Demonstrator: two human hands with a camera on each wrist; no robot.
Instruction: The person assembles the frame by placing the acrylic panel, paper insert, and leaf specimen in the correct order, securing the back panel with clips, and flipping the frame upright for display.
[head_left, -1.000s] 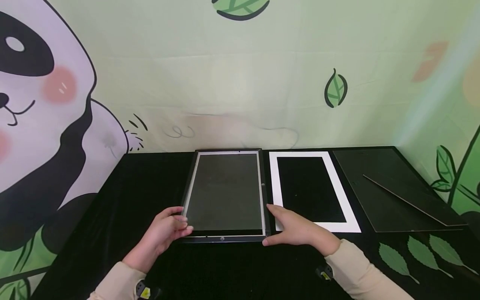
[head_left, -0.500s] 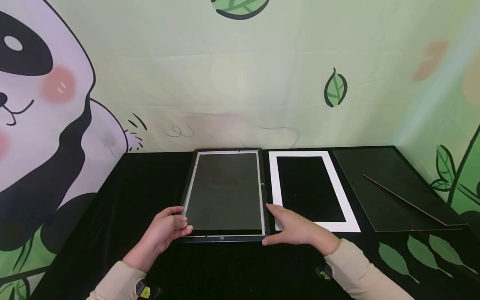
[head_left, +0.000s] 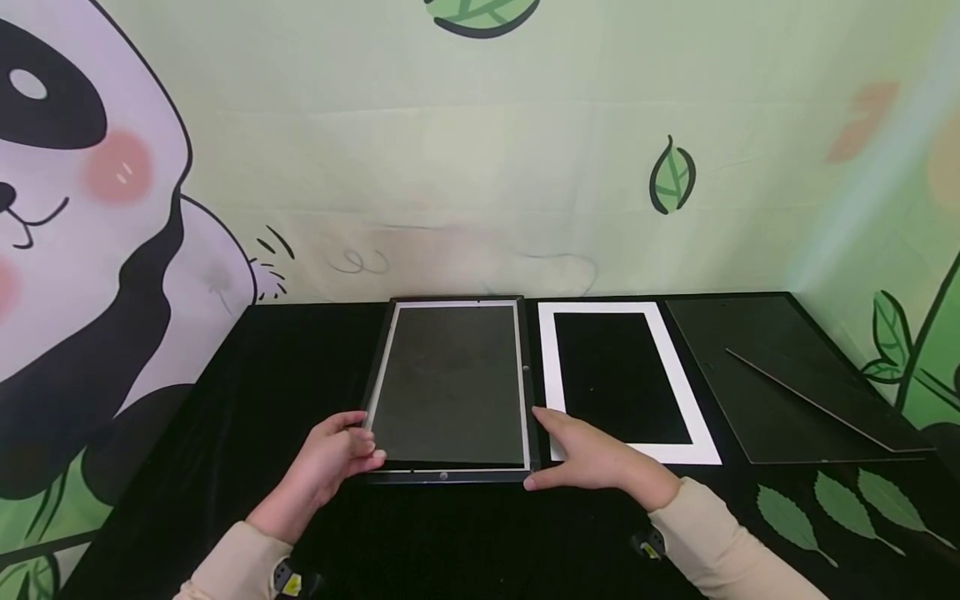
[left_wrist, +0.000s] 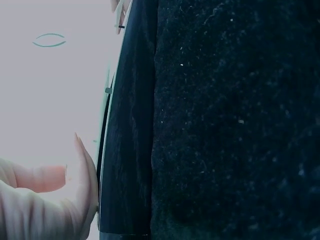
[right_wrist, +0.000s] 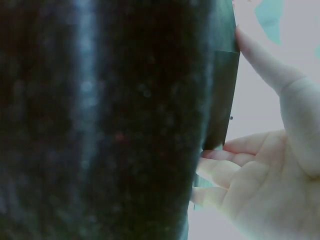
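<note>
A dark picture frame (head_left: 442,477) lies face down in the middle of the table, with a pale inner lip. Inside it is a grey, see-through panel (head_left: 450,379), with a thin dark gap along its near edge. My left hand (head_left: 326,458) grips the frame's near left corner, the fingers curled at the side. In the left wrist view the thumb (left_wrist: 82,180) lies against the frame's edge. My right hand (head_left: 588,454) straddles the near right corner, its fingers fairly straight. The right thumb (right_wrist: 257,55) touches the frame's near side while the fingers (right_wrist: 220,170) meet its right side.
A white mat with a cut-out window (head_left: 551,358) lies right of the frame. Farther right is a dark backing board (head_left: 765,400) with a hinged stand strip (head_left: 810,400) on it. Several green leaves (head_left: 787,521) lie in front. A printed backdrop (head_left: 480,192) rises behind the table.
The near edge of the grey panel sits a touch closer to the frame's near side and slants slightly. Both hands and the frame stay where they were.
</note>
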